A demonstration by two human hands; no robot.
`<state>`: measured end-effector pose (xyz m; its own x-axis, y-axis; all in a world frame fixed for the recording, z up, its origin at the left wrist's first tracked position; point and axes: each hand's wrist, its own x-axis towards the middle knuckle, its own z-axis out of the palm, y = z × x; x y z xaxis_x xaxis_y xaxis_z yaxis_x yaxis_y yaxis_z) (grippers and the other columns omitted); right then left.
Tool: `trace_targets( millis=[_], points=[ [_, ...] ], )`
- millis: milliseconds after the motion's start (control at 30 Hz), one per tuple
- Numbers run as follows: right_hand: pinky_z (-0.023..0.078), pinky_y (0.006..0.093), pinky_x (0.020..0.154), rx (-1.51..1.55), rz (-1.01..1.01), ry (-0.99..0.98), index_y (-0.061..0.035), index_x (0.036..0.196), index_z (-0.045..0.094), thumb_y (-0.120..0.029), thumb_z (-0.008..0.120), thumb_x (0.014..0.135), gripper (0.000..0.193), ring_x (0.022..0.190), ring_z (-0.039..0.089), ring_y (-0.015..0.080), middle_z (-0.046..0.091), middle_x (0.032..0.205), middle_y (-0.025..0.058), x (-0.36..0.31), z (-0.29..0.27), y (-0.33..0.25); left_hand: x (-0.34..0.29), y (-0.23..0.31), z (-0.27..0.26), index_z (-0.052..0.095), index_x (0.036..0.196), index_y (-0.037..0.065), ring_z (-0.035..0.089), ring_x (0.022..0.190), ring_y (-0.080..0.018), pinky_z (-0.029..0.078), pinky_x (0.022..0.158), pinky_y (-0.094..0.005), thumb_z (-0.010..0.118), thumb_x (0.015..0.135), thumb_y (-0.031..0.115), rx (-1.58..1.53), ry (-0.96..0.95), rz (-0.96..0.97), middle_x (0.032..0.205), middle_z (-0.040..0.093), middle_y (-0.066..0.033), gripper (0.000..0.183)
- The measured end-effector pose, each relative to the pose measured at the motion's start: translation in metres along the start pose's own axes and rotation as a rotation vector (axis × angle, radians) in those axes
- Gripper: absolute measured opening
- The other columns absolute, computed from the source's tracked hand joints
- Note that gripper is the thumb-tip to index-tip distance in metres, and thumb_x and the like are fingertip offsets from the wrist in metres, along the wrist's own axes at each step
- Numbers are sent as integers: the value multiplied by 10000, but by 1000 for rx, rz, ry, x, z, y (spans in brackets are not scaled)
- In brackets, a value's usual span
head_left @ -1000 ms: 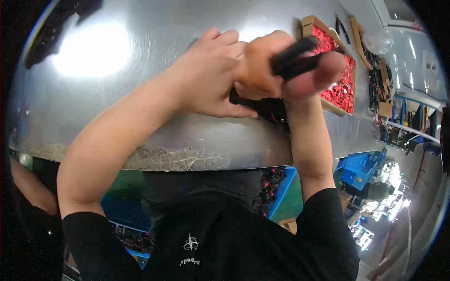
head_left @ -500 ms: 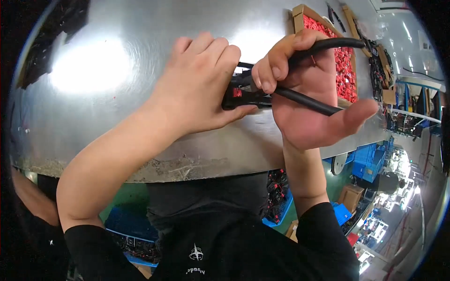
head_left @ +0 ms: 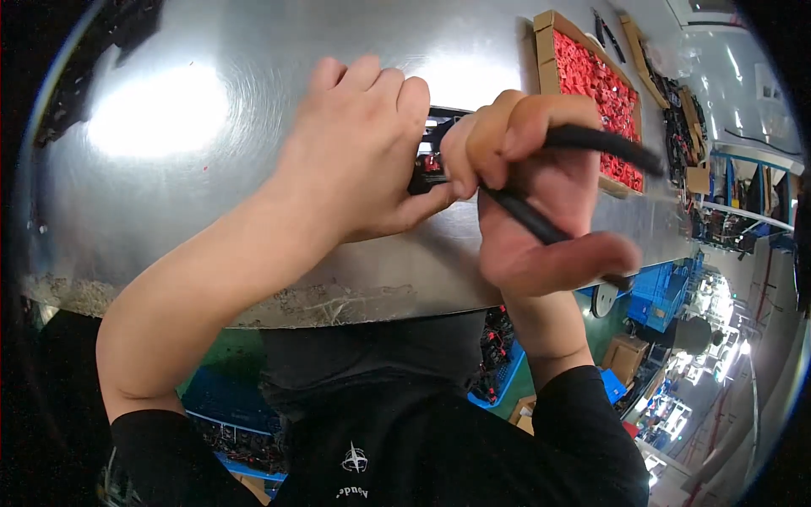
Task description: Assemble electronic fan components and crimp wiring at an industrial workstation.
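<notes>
My left hand [head_left: 363, 127] is closed on a black part [head_left: 427, 179] with a small red piece [head_left: 431, 162] on it, low over the metal table. The hand covers most of this part, so its full shape is hidden. To its right, my right hand [head_left: 541, 182] holds black-handled pliers [head_left: 604, 145] with the fingers curled round one handle. The other handle runs across the palm, and the thumb sticks out toward me. The jaws are hidden behind my fingers, close beside the black part. My fingertips of both hands nearly meet there.
A cardboard tray [head_left: 547, 63] full of small red pieces stands at the far right of the metal table [head_left: 245, 173]. Behind it lies another pair of pliers [head_left: 610, 38], near black parts [head_left: 680, 118]. Blue crates [head_left: 508, 372] stand below the table's front edge.
My right hand has moved left and slightly toward me, and its fingers and the plier handles have tilted downward. The left hand has barely moved.
</notes>
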<state>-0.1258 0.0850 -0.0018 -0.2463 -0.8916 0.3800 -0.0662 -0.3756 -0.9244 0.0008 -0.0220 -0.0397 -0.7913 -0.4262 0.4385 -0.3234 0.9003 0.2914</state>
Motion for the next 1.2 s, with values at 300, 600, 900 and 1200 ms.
trace_targets(
  millis=[300, 600, 900, 1200],
  points=[
    [435, 333, 679, -6, -95, -146, -59, 1121, 460, -946, 514, 815, 939, 695, 489, 180, 472, 835, 66, 1, -13, 4, 1, 0, 1, 631, 922, 43, 603, 948, -275, 408, 865, -417, 830, 708, 606, 25, -6, 8, 888, 661, -106, 634],
    [458, 357, 740, 439, -41, -15, -18, 1252, 489, -914, 488, 864, 976, 786, 519, 191, 506, 937, 88, 13, -30, -4, 4, 5, -1, 614, 887, 60, 597, 927, -277, 411, 858, -418, 863, 707, 599, -21, 27, -15, 860, 639, -94, 621],
    [460, 317, 671, 232, 136, 57, -22, 1162, 469, -988, 433, 815, 1027, 716, 502, 163, 490, 842, 66, 10, -17, -4, 2, 4, -3, 610, 861, 57, 593, 889, -284, 411, 830, -424, 842, 726, 626, -45, 39, -9, 832, 632, -94, 629],
    [433, 325, 661, -5, 57, -68, -61, 1077, 447, -836, 476, 944, 787, 652, 473, 174, 460, 786, 57, 5, -12, -8, 8, -1, -6, 602, 864, 49, 595, 883, -303, 407, 820, -429, 832, 727, 596, 20, -7, 47, 822, 628, -105, 609]
  ],
)
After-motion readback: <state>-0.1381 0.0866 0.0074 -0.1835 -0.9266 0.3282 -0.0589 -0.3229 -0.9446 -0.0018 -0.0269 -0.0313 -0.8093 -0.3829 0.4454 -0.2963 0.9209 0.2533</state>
